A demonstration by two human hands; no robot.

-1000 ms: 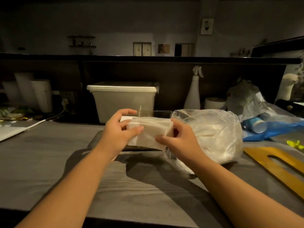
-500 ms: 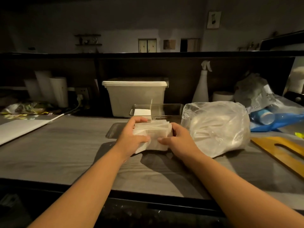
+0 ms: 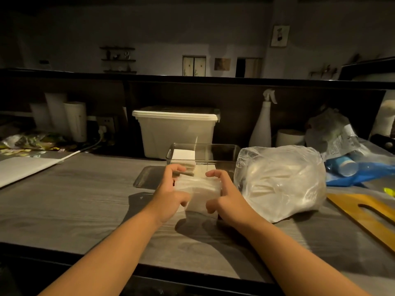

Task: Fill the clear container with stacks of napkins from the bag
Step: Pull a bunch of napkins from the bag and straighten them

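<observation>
A white stack of napkins [image 3: 199, 191] stands on the grey counter between my hands. My left hand [image 3: 171, 194] presses its left side and my right hand [image 3: 224, 194] presses its right side, fingers curled over the top. Just behind it sits the clear container [image 3: 224, 155], which holds one stack of napkins [image 3: 184, 155] in its left half; its right half looks empty. To the right lies the clear plastic bag [image 3: 280, 180], full of white napkins.
A lidded white tub [image 3: 174, 133] and a white spray bottle [image 3: 261, 127] stand at the back. Paper rolls [image 3: 74, 120] are at the back left, blue packaging [image 3: 352, 167] and a wooden board [image 3: 367, 214] lie to the right. A flat clear lid [image 3: 149, 176] lies left of the container.
Both hands have lowered the napkin stack from the air to the counter in front of the container and now square it from both sides. The view has tilted down.
</observation>
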